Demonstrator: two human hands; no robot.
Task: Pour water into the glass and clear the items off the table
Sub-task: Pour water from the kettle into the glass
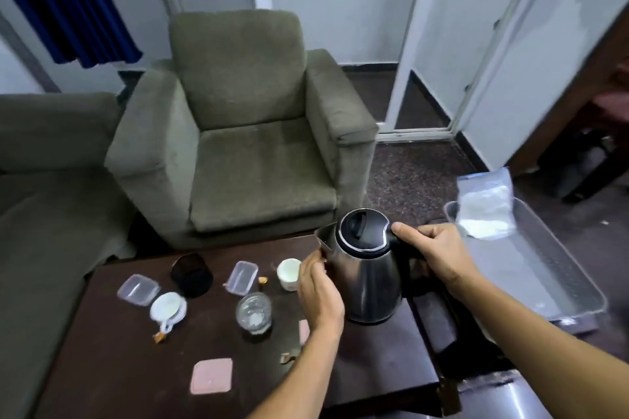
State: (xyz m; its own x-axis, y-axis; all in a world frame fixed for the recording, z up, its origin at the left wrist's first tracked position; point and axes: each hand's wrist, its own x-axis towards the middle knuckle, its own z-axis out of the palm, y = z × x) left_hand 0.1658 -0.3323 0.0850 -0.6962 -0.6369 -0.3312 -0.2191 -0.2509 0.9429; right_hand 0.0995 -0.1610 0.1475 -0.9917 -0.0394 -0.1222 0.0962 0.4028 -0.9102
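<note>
A steel kettle point(369, 277) with a black lid stands upright on the dark wooden table point(129, 371). My right hand point(432, 253) is shut on its black handle, thumb near the lid. My left hand point(318, 289) rests against the kettle's left side, just under the spout. A clear glass point(254, 313) stands left of my left hand, with something white at its bottom. A small white cup point(289, 274) sits behind the glass, next to the kettle.
On the table lie two clear plastic boxes point(139, 289) point(242, 276), a black round container point(192, 275), a white lid point(167, 307), pink coasters point(211, 375) and small wrappers. A metal tray point(558, 282) holding a plastic bag point(485, 206) stands at right. A green armchair point(245, 133) is behind.
</note>
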